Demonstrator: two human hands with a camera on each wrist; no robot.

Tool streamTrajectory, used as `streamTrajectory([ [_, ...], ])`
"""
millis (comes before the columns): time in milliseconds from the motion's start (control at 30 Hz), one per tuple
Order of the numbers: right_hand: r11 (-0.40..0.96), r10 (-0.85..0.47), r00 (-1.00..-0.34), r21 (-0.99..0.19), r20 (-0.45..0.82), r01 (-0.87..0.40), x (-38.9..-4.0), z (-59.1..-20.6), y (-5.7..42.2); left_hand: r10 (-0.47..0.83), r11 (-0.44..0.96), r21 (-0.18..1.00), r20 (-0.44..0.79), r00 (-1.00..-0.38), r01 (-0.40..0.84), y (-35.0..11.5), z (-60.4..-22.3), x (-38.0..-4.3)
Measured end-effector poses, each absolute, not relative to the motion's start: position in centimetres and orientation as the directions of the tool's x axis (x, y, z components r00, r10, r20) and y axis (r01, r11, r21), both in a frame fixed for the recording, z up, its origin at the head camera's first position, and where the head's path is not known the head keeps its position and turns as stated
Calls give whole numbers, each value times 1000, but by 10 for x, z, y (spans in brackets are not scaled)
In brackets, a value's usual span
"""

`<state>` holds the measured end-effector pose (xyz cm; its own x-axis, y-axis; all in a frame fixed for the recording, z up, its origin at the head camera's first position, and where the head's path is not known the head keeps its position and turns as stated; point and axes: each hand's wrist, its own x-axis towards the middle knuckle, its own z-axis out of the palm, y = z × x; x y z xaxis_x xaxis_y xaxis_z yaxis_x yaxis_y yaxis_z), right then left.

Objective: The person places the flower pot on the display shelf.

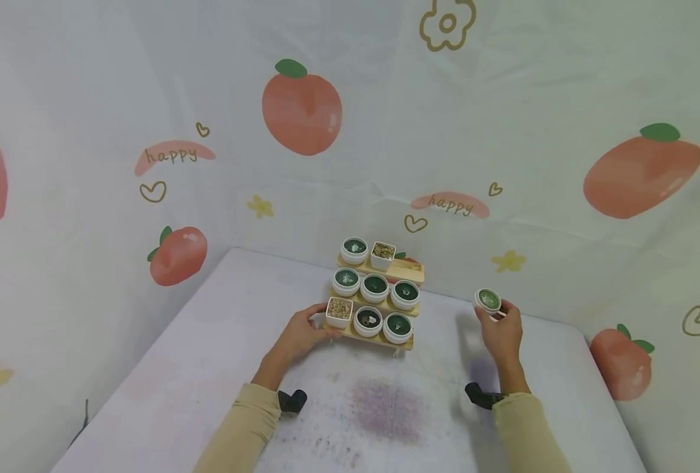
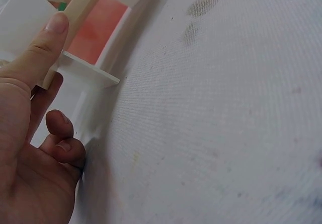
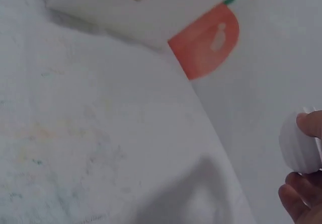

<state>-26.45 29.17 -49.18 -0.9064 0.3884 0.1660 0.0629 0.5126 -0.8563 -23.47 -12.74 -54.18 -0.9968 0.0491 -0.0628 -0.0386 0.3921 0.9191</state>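
Note:
A tiered stand [image 1: 378,340] with wooden shelves holds several small white pots, most of them round with dark green tops. At its lower left corner my left hand [image 1: 302,334] grips the end of the bottom shelf, beside a square white pot [image 1: 339,311] with tan, grainy contents. In the left wrist view the thumb of my left hand [image 2: 35,118] lies along the wooden shelf edge [image 2: 83,10]. To the right of the stand, my right hand [image 1: 502,334] holds up a round white pot [image 1: 488,300] with a green top. Only its ribbed white side [image 3: 297,143] shows in the right wrist view.
The top shelf [image 1: 407,269] has bare wood at its right end, beside another square pot [image 1: 382,255]. A white cloth with faint stains covers the table [image 1: 208,368]. Behind it hangs a printed curtain [image 1: 373,157] with peaches, hearts and flowers.

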Motion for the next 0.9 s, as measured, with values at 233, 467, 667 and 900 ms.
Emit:
streamTrajectory([
  [233,494,297,-939,-869,174,-5,-266,-477,269,52,396,918,-57,-997,-32,-127,-541,-234],
  [467,500,233,-946,-862,223,-80,-268,-459,235,46,410,911,-61,-997,-37,-127,-540,-234],
  [667,485,178,-948,-862,263,-147,-272,-444,210,53,405,914,-65,-996,-38,-128,-541,-233],
  [900,490,99,-945,-842,313,-227,-281,-438,191,49,409,912,-48,-998,-24,-128,-540,-233],
])
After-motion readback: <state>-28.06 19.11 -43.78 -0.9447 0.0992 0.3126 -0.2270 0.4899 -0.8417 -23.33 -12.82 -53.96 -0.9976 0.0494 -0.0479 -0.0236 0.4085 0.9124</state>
